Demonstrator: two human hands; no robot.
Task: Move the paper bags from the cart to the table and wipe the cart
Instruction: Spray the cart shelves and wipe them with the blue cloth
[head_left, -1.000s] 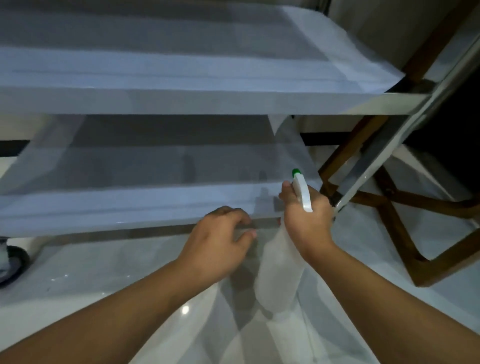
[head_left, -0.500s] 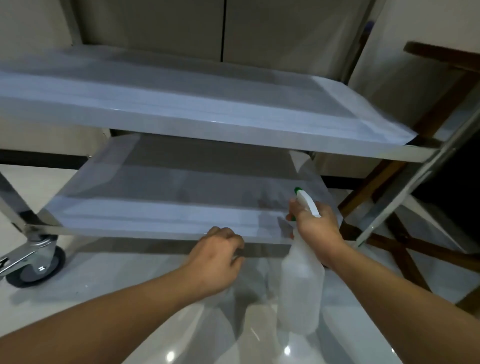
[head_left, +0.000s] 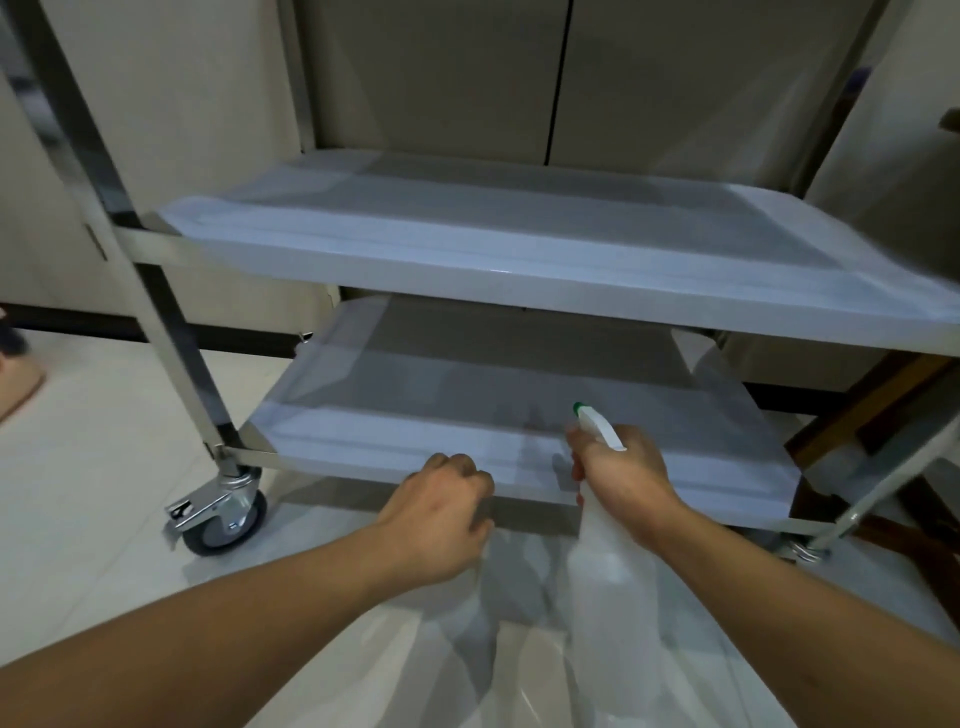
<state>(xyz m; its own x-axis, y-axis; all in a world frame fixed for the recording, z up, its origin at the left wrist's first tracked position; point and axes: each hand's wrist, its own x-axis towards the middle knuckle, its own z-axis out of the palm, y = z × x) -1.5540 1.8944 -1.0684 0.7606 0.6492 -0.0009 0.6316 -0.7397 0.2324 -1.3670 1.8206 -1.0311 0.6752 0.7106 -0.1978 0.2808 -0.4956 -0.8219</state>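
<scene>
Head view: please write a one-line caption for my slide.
Right hand holds a spray bottle at the cart's lower shelf; left hand is curled beside it.

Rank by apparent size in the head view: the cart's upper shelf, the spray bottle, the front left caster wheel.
1. Upper shelf
2. Spray bottle, though nearness to the camera enlarges it
3. Caster wheel

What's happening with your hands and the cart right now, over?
Right hand grips spray bottle, nozzle toward lower shelf. Left hand curled at shelf edge, contents unclear. No bags visible on cart.
</scene>
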